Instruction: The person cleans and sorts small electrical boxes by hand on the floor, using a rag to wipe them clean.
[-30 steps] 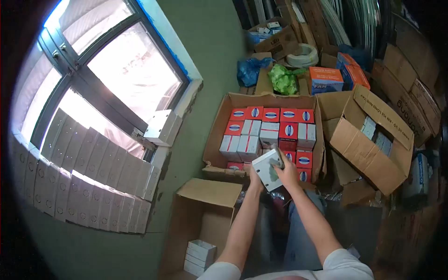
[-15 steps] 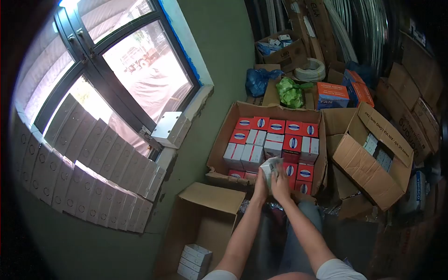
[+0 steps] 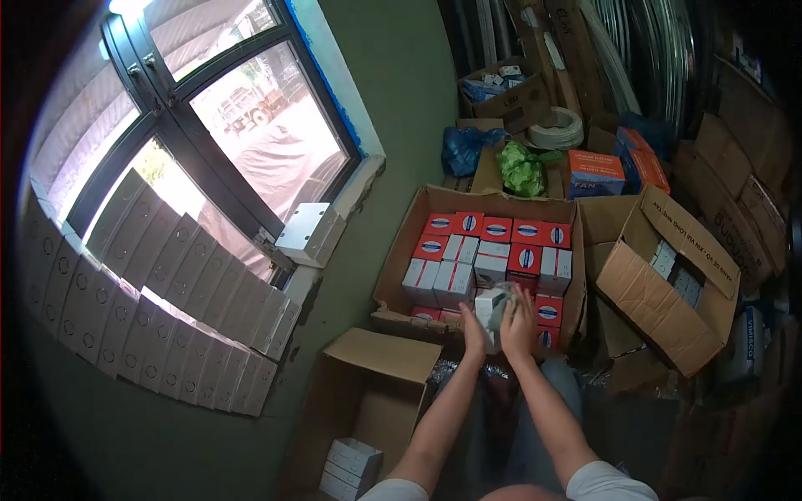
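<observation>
Between my left hand (image 3: 474,336) and my right hand (image 3: 518,324) is a small white item (image 3: 487,306), boxy in shape, with something grey-green and blurred at its right side. My left fingers press along its left side, while the right fingers run up along the other. Both hands are above the near edge of a large cardboard box (image 3: 386,311). That box holds several red boxes (image 3: 497,229) with blue oval labels and several grey-white boxes (image 3: 454,281) with a red stripe.
An open carton (image 3: 386,346) at lower left holds stacked white boxes (image 3: 349,468). Grey panels (image 3: 180,326) with ring marks lean by the window. To the right stands a tilted open carton (image 3: 664,305). Behind are a green bag (image 3: 520,169), a blue bag (image 3: 468,150) and fan boxes (image 3: 595,174).
My hands have moved slightly right and spread a little apart around the white item, showing more of it. The boxes in the carton look the same.
</observation>
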Demonstrator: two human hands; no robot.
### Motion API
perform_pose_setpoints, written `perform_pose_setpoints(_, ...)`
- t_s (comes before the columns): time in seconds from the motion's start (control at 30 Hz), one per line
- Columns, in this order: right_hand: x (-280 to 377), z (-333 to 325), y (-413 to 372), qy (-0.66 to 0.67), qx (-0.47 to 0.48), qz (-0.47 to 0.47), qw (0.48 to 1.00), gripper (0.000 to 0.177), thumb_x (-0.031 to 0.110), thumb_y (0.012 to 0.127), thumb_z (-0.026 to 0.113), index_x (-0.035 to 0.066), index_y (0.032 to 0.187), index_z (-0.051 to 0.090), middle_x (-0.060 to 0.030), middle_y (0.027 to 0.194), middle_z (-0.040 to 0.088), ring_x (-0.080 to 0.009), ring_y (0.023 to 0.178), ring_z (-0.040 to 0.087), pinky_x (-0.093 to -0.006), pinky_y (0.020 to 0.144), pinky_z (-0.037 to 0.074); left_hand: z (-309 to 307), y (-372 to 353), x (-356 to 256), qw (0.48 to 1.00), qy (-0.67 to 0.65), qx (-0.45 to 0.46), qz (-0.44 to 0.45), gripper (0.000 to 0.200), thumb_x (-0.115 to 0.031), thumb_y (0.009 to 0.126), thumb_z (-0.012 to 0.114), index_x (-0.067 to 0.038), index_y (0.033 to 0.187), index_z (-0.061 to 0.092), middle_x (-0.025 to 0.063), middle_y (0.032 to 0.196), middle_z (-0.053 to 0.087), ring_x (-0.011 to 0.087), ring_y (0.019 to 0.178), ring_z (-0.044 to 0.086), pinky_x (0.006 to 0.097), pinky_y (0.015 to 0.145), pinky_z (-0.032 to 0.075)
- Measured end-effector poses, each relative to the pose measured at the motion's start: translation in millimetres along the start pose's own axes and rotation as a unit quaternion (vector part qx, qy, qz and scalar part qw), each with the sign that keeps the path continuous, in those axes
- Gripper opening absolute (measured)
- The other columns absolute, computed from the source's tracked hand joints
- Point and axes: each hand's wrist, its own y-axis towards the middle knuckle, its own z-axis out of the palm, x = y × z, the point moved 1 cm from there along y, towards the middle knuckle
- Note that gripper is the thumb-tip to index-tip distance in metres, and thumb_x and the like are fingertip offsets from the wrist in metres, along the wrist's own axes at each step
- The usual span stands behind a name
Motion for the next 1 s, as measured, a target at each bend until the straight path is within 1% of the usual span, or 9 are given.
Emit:
perform_pose_setpoints(0.1, -6, -13, 8, 0.052, -0.056, 0.045, 0.996, 0.039, 0.024, 0.098, 0.035, -0.003, 0.12, 0.053, -0.0198, 0.128, 0.05, -0.0364, 0.125, 0.041, -0.0437, 0.104, 0.031, 5, -9, -4, 0.999, -0.021, -0.012, -0.034, 0.083, -0.07, 0.089, 0.02, -0.001, 0.129, 0.046, 0.0071, 0.117, 0.057, 0.0229, 0.11, 0.051, 0.032, 0.098, 0.035)
perform_pose_setpoints(0.27, -15, -26, 13, -0.056, -0.075, 0.037, 0.995, 0.041, 0.026, 0.097, 0.037, -0.008, 0.092, 0.059, -0.0235, 0.089, 0.054, -0.0396, 0.087, 0.051, -0.0485, 0.08, 0.038, -4, 2, 34, 0.998, -0.025, 0.023, -0.062, 0.081, -0.07, 0.088, 0.023, -0.004, 0.127, 0.047, 0.0081, 0.119, 0.055, 0.0221, 0.111, 0.049, 0.0331, 0.097, 0.035)
perform_pose_setpoints(0.37, -54, -23, 18, 0.11, -0.016, 0.196, 0.974, 0.053, 0.041, 0.095, 0.042, -0.008, 0.086, 0.059, -0.0219, 0.08, 0.061, -0.0363, 0.075, 0.058, -0.0425, 0.068, 0.043, -5, 2, 40, 0.985, -0.083, 0.013, -0.148, 0.083, -0.073, 0.086, 0.024, -0.003, 0.124, 0.049, 0.0095, 0.114, 0.057, 0.0217, 0.103, 0.053, 0.0335, 0.093, 0.039)
perform_pose_setpoints(0.43, -54, -37, 24, 0.176, -0.011, 0.316, 0.932, 0.058, 0.049, 0.093, 0.044, -0.006, 0.087, 0.062, -0.0177, 0.076, 0.064, -0.029, 0.073, 0.061, -0.0389, 0.067, 0.044, 9, -21, 9, 0.973, -0.115, 0.048, -0.195, 0.085, -0.074, 0.085, 0.023, -0.003, 0.124, 0.049, 0.0101, 0.112, 0.057, 0.0217, 0.103, 0.053, 0.0339, 0.092, 0.039)
perform_pose_setpoints(0.6, -90, -25, 19, 0.451, 0.029, 0.422, 0.786, 0.061, 0.055, 0.086, 0.056, 0.007, 0.122, 0.053, -0.0075, 0.114, 0.058, -0.0192, 0.104, 0.057, -0.0343, 0.087, 0.045, 1, 8, 39, 0.993, -0.062, 0.013, -0.104, 0.082, -0.073, 0.086, 0.023, -0.007, 0.127, 0.046, 0.011, 0.122, 0.051, 0.0234, 0.115, 0.047, 0.0351, 0.097, 0.036)
perform_pose_setpoints(0.73, -66, -23, 9, 0.549, 0.098, 0.449, 0.698, 0.058, 0.057, 0.082, 0.059, 0.01, 0.115, 0.057, -0.0071, 0.111, 0.06, -0.0193, 0.104, 0.058, -0.0363, 0.084, 0.047, -43, 42, 101, 0.984, -0.066, 0.031, -0.165, 0.075, -0.068, 0.088, 0.028, -0.009, 0.132, 0.042, 0.01, 0.123, 0.05, 0.0231, 0.115, 0.046, 0.0347, 0.098, 0.035)
perform_pose_setpoints(0.83, -89, 6, 15, 0.623, 0.093, 0.456, 0.628, 0.052, 0.056, 0.08, 0.061, 0.014, 0.111, 0.058, -0.0051, 0.107, 0.063, -0.0187, 0.1, 0.059, -0.0379, 0.083, 0.048, 8, 5, 19, 0.985, 0.004, 0.047, -0.163, 0.073, -0.063, 0.091, 0.032, -0.008, 0.138, 0.037, 0.0089, 0.124, 0.05, 0.0217, 0.115, 0.046, 0.034, 0.098, 0.035)
perform_pose_setpoints(0.87, -64, -10, 18, 0.581, 0.103, 0.504, 0.631, 0.05, 0.055, 0.081, 0.06, 0.017, 0.113, 0.058, -0.0035, 0.106, 0.062, -0.0187, 0.1, 0.059, -0.0364, 0.082, 0.047, 6, 12, 28, 0.993, 0.03, 0.061, -0.101, 0.065, -0.066, 0.088, 0.037, -0.009, 0.116, 0.055, 0.005, 0.092, 0.06, 0.0184, 0.083, 0.058, 0.0333, 0.071, 0.046)
perform_pose_setpoints(1.0, -65, -3, 18, 0.484, 0.097, 0.448, 0.745, 0.041, 0.042, 0.086, 0.058, 0.014, 0.115, 0.055, -0.0048, 0.112, 0.059, -0.0187, 0.101, 0.057, -0.0333, 0.08, 0.045, 4, 14, 38, 0.993, 0.034, 0.002, -0.11, 0.075, -0.069, 0.086, 0.034, -0.008, 0.125, 0.049, 0.0086, 0.109, 0.057, 0.022, 0.099, 0.053, 0.0356, 0.085, 0.042)
